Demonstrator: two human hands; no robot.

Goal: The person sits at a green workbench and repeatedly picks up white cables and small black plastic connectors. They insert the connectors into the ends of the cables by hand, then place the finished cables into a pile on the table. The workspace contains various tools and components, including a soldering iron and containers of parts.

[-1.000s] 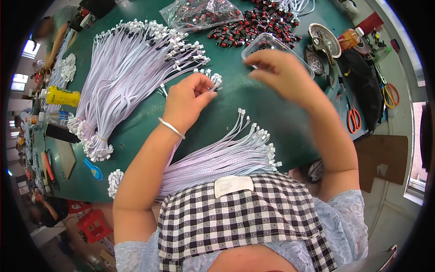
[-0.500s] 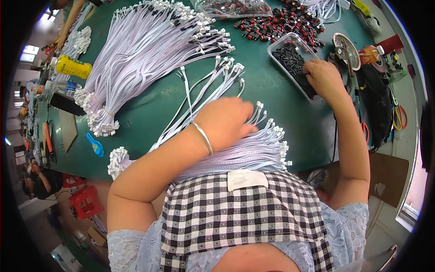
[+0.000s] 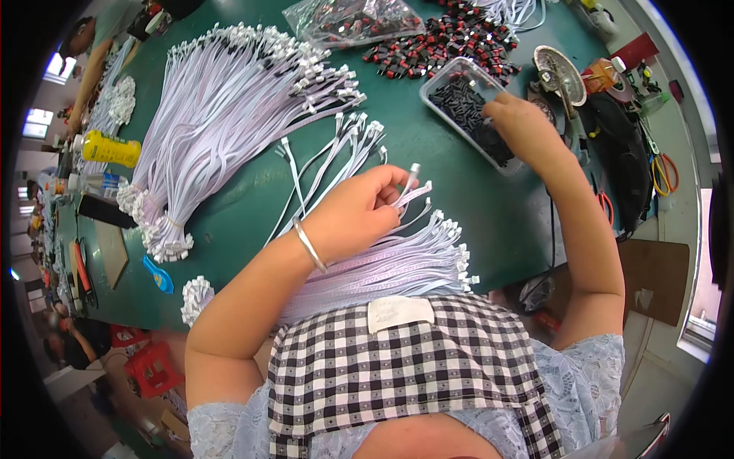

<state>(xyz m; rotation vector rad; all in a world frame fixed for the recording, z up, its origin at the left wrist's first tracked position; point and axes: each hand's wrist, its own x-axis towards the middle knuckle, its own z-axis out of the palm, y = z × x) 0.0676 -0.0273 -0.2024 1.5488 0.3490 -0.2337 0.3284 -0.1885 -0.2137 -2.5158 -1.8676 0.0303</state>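
Left hand (image 3: 348,218) now grips a white flat cable (image 3: 415,194), singled out; right hand (image 3: 527,131), grip indiscernible, stays at clear plastic tray (image 3: 457,131).

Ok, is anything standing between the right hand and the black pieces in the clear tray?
Nothing visible: the right hand is over the right rim of the clear tray, its fingertips at the black pieces. Whether they touch any, I cannot tell.
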